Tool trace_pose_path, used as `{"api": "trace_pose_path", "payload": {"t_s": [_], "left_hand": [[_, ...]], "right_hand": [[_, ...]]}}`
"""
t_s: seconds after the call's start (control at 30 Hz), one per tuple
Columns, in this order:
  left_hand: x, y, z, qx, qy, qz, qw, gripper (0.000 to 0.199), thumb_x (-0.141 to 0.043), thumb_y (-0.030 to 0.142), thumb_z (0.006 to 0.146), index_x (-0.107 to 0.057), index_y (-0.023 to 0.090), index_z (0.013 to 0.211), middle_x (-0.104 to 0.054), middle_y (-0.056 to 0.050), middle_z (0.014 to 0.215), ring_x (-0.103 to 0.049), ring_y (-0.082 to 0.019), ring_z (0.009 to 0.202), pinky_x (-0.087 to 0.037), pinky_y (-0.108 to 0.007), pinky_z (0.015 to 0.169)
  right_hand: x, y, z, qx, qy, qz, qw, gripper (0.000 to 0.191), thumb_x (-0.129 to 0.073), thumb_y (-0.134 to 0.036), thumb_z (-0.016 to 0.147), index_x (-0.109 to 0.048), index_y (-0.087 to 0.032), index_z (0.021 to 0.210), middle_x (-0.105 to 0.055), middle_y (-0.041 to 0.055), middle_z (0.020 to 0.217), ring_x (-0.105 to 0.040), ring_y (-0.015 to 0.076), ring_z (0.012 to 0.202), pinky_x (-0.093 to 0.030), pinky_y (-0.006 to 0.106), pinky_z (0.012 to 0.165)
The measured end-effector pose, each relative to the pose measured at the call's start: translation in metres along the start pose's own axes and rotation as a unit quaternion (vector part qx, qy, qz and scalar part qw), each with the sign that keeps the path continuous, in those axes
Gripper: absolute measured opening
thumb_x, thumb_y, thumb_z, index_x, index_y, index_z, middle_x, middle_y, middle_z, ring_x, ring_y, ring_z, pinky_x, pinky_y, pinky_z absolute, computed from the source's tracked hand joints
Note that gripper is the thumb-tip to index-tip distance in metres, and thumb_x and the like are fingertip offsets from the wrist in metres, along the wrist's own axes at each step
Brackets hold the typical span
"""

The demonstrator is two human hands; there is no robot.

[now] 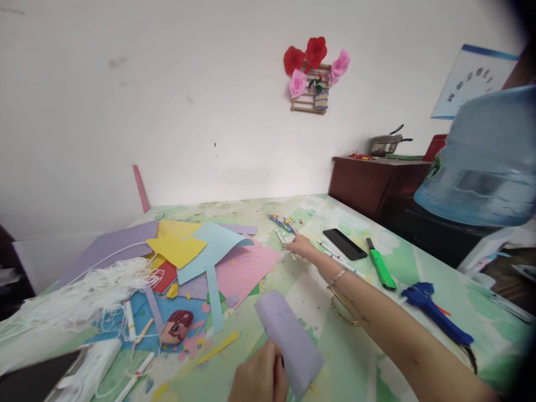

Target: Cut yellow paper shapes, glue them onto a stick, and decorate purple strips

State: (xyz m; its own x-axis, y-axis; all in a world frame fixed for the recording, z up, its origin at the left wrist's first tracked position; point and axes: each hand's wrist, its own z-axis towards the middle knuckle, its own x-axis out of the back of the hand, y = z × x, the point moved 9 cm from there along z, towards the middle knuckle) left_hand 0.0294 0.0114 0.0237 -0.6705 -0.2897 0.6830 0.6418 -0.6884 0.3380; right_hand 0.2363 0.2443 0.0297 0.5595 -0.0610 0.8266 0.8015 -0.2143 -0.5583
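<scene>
My left hand (260, 373), at the bottom centre, is closed on the near edge of a curved piece of purple paper (288, 340). A small dark thing shows at its fingertips; I cannot make out what it is. Farther off, my right hand (300, 246) reaches across the table with its fingers bent down over a slim white marker (287, 239). Its fingertips are partly hidden. Beside it lie another white marker (280, 237), a blue patterned pen (280, 222) and several markers by the wrist. Bracelets circle the right forearm.
Coloured paper sheets (247, 268), tangled white cord (96, 285), a brown-pink mouse-shaped object (177, 327) and scraps cover the left side. On the right lie a black phone (344, 244), a green box cutter (380, 265) and a blue glue gun (438, 312). A water bottle (481, 167) stands beyond.
</scene>
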Motion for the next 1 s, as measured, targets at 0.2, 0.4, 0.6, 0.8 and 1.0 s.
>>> {"api": "trace_pose_path", "payload": {"t_s": [0.2,0.4,0.6,0.8,1.0], "left_hand": [[0.002,0.016,-0.003,-0.006,0.016,0.023,1.0,0.025,-0.029,0.023,0.093,-0.043,0.022,0.072,-0.05,0.004,0.056,-0.049,-0.009,0.046,-0.035,-0.019,0.046],[0.013,0.039,0.0,-0.02,0.044,0.001,0.999,0.021,-0.04,0.013,0.087,-0.043,0.02,0.067,-0.048,0.003,0.057,-0.051,-0.009,0.053,-0.037,-0.019,0.049],[0.028,0.041,-0.002,0.03,0.094,-0.033,0.995,0.024,-0.044,0.017,0.087,-0.05,0.019,0.111,-0.061,-0.009,0.102,-0.059,-0.017,0.095,-0.051,-0.028,0.076],[0.035,0.037,0.008,0.042,0.086,-0.001,0.995,0.037,-0.042,0.023,0.091,-0.044,0.019,0.127,-0.055,-0.013,0.122,-0.052,-0.021,0.113,-0.048,-0.038,0.09],[0.023,0.038,0.003,0.007,0.077,-0.011,0.997,0.027,-0.034,0.028,0.094,-0.059,0.017,0.096,-0.065,-0.005,0.078,-0.061,-0.015,0.07,-0.049,-0.024,0.061]], "right_hand": [[0.028,0.003,-0.063,0.097,0.092,0.114,0.984,0.024,-0.05,-0.034,0.081,-0.062,-0.014,0.074,-0.06,0.0008,0.057,-0.052,0.0104,0.052,-0.037,0.02,0.05],[0.026,0.008,-0.127,0.19,0.097,0.14,0.967,0.025,-0.049,-0.035,0.079,-0.066,-0.017,0.073,-0.063,0.0018,0.063,-0.056,0.0143,0.06,-0.041,0.023,0.061],[0.019,-0.02,-0.173,0.278,0.006,0.227,0.933,0.037,-0.044,-0.039,0.087,-0.069,-0.018,0.072,-0.066,0.0044,0.071,-0.057,0.015,0.069,-0.04,0.025,0.068],[-0.021,-0.049,-0.222,0.23,-0.27,0.455,0.817,0.012,-0.054,-0.023,0.079,-0.063,-0.017,0.077,-0.046,-0.0044,0.05,-0.039,0.0077,0.048,-0.028,0.022,0.049],[-0.039,-0.039,-0.238,0.177,-0.27,0.529,0.785,0.014,-0.054,-0.006,0.059,-0.055,-0.017,0.068,-0.047,-0.0064,0.05,-0.035,0.0053,0.044,-0.021,0.019,0.042]]}}
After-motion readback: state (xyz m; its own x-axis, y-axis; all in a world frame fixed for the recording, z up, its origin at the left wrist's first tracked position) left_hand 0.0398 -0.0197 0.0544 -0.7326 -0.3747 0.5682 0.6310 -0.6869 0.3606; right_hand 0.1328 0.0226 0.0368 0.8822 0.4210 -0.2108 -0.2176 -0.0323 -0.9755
